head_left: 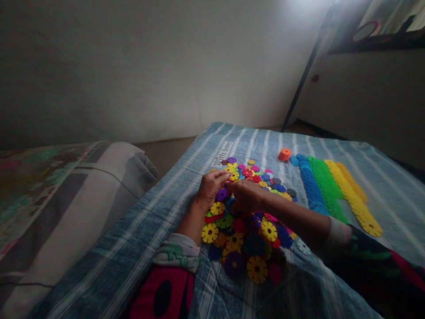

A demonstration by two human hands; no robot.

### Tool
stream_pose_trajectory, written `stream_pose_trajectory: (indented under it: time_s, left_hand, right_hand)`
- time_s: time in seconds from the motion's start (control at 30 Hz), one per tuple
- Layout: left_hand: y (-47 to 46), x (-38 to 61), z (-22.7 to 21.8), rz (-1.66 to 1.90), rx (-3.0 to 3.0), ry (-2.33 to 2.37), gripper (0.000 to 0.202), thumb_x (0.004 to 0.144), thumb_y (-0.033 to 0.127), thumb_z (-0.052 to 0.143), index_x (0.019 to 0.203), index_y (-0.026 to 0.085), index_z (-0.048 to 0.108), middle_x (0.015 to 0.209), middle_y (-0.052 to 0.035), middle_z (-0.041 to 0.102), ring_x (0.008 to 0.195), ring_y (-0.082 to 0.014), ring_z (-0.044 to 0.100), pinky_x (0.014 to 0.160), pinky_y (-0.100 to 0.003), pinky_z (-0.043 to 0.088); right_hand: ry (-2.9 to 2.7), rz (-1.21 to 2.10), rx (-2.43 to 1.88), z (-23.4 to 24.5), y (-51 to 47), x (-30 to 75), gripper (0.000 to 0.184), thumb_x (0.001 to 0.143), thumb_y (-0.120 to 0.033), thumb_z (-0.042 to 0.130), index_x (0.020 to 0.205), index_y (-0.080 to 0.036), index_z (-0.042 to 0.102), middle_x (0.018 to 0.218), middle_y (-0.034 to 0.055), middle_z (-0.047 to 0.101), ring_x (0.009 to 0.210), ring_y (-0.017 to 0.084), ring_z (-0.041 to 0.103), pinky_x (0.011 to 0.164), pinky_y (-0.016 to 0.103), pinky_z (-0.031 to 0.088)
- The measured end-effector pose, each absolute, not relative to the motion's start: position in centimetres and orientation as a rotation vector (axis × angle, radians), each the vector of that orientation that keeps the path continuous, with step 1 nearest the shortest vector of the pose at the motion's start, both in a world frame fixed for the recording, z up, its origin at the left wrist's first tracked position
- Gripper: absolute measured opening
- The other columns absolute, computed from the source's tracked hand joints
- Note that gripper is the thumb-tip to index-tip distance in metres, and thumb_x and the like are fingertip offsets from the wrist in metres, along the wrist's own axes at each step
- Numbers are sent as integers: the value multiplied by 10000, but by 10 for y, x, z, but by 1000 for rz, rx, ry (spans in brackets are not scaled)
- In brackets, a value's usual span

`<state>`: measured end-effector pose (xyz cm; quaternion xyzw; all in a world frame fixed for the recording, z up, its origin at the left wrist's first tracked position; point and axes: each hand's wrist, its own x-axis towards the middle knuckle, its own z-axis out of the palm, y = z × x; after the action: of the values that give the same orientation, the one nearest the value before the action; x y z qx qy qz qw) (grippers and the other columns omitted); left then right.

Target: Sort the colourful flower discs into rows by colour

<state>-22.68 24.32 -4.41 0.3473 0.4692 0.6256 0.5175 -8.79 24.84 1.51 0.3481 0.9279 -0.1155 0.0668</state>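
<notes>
A heap of coloured plastic snowflake discs (245, 226) lies on a blue striped blanket (139, 239). My left hand (210, 188) and my right hand (245, 195) meet over the far part of the heap, fingers curled and pinched together around small pieces I cannot make out. A purple disc (221, 195) sits just under the two hands. To the right lie sorted rows of joined discs: blue (310, 186), green (327, 186) and yellow (353, 199), with an orange stack (284, 154) at their far end.
A grey and patterned pillow (66, 199) lies at the left. A plain wall (166, 66) rises behind the bed. A dark frame edge (302, 84) slants down at the right, with a panel beyond it. My patterned sleeves show at the bottom.
</notes>
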Motion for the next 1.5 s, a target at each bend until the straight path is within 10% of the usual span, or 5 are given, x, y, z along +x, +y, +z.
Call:
stream_pose_trajectory:
  time_s: [0.83,1.5]
  left_hand:
    - [245,-229,-48,1493,896,1150,259,583,295,807,764,129,723,743,-44,693,749,-167,651,775,-309,513]
    - [246,-230,-43,1484,900,1197,248,599,271,784,795,128,736,862,-68,741,821,-170,673,819,-294,523]
  right_hand:
    - [3011,-355,1146,-4,239,-75,82,713,-215,635,793,-196,636,705,-4,640,626,128,523,511,243,241]
    - [3134,-842,1836,11,313,17,89,655,-207,705,630,-170,628,565,-39,583,537,96,520,513,212,359]
